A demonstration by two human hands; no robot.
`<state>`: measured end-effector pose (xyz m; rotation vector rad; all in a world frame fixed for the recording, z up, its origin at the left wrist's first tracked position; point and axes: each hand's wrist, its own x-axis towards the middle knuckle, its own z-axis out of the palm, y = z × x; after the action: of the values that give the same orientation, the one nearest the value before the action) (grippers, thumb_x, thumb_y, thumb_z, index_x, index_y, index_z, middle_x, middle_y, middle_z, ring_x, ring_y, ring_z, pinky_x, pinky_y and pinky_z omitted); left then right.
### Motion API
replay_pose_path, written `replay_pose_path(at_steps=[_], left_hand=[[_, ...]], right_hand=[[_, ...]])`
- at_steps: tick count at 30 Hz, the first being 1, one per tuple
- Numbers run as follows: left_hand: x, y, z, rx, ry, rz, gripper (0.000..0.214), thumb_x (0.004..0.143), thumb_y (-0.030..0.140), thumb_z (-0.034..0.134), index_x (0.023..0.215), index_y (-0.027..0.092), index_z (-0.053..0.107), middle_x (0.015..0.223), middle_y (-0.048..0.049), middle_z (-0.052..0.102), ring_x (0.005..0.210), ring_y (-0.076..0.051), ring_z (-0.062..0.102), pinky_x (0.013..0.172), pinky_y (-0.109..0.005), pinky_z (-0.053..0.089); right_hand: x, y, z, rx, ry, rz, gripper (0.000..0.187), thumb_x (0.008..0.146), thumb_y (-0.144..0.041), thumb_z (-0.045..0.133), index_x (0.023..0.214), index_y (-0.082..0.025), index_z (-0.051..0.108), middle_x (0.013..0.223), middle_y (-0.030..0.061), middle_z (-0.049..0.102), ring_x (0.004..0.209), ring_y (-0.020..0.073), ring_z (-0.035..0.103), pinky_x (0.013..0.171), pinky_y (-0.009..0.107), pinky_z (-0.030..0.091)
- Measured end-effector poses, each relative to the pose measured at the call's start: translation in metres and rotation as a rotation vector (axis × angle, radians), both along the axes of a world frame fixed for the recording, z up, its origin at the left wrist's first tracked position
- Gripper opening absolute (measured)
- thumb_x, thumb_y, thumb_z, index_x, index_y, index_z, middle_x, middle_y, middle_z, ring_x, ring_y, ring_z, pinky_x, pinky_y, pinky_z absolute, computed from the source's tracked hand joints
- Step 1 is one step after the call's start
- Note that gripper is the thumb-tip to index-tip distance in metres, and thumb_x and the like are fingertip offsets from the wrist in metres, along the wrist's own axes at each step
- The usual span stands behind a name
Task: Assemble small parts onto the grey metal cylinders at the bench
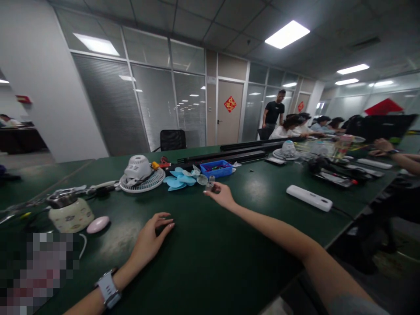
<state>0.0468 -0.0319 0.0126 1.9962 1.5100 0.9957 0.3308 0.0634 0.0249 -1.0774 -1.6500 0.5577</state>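
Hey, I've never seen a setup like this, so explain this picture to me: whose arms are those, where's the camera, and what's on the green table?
There's no machine here, just a person's bare hands. The camera is worn on their head, looking forward and down.

The right hand holds a small piece, partly see-through, too small to identify. The left hand, below a wristwatch, holds nothing.

On the green table are light-blue fan blades, a blue tray, a white fan housing, a patterned flask and a white power strip.
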Motion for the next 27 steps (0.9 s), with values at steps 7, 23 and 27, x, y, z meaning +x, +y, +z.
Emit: replay_pose_path(at_steps=[7, 23, 27], left_hand=[[-0.003, 0.002, -0.001, 0.007, -0.033, 0.106, 0.042, 0.082, 0.054, 0.049, 0.108, 0.021, 0.053, 0.106, -0.0097, 0.071, 0.102, -0.028, 0.066, 0.087, -0.044, 0.050], [-0.001, 0.001, -0.001, 0.017, -0.125, 0.209, 0.036, 0.086, 0.045, 0.043, 0.110, 0.019, 0.046, 0.105, -0.0105, 0.070, 0.096, -0.024, 0.066, 0.086, -0.041, 0.048], [-0.002, 0.002, -0.004, 0.037, -0.127, 0.222, 0.033, 0.085, 0.043, 0.044, 0.108, 0.019, 0.046, 0.102, -0.0102, 0.070, 0.092, -0.023, 0.067, 0.084, -0.040, 0.050]], right_hand=[[0.066, 0.069, -0.007, -0.057, -0.339, -0.442, 0.034, 0.075, -0.039, 0.070, 0.104, -0.021, 0.067, 0.097, 0.0059, 0.073, 0.088, 0.0211, 0.068, 0.079, 0.032, 0.052], [-0.033, -0.029, 0.009, 0.327, -0.678, 0.239, 0.033, 0.086, -0.050, 0.058, 0.112, -0.032, 0.068, 0.136, 0.0040, 0.054, 0.130, 0.0232, 0.042, 0.108, 0.045, 0.027], [-0.084, -0.055, 0.002, 0.303, -0.764, 0.431, 0.031, 0.082, -0.052, 0.063, 0.106, -0.033, 0.072, 0.142, 0.0049, 0.048, 0.136, 0.0264, 0.035, 0.109, 0.048, 0.024]])
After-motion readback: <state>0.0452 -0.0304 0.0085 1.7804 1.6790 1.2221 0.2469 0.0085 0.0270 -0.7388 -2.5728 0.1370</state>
